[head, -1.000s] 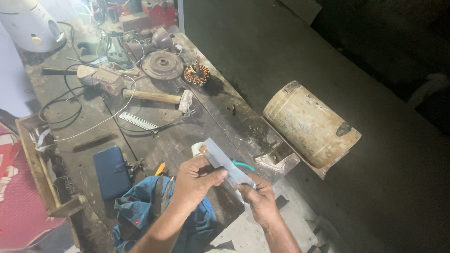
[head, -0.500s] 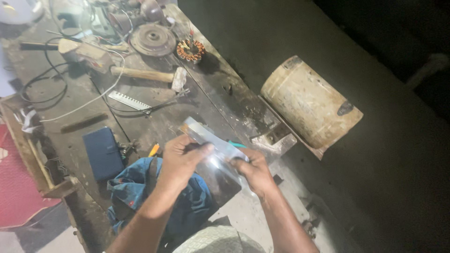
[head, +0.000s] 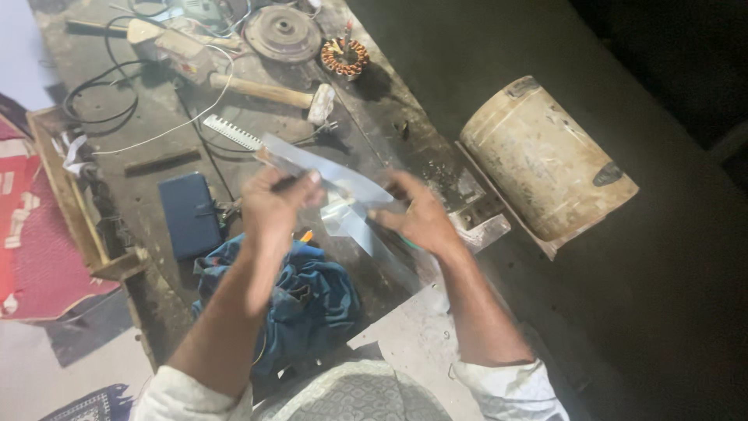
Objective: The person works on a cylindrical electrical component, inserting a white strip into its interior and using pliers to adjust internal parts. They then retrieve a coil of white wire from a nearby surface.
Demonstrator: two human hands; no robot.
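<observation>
A thin, shiny, translucent plastic sheet (head: 331, 175) is held up above a dirty workbench (head: 156, 132) by both my hands. My left hand (head: 273, 206) pinches its left end, fingers curled over the top edge. My right hand (head: 417, 214) grips the right end from below. The sheet bends between them, and a second strip hangs down under it. Just below my left hand an orange tool tip (head: 306, 235) peeks out.
A hammer (head: 265, 90), a white comb-like strip (head: 232, 132), a copper-wound stator (head: 345, 56), a metal disc (head: 282, 33), black cable and a dark blue case (head: 189, 214) lie on the bench. A blue cloth (head: 304, 300) sits near me. A dented cream drum (head: 545, 160) rests at right.
The view has shifted, so the bench items sit higher in the picture. Both hands have lifted the sheet and spread it wider; it now tilts more from upper left to lower right.
</observation>
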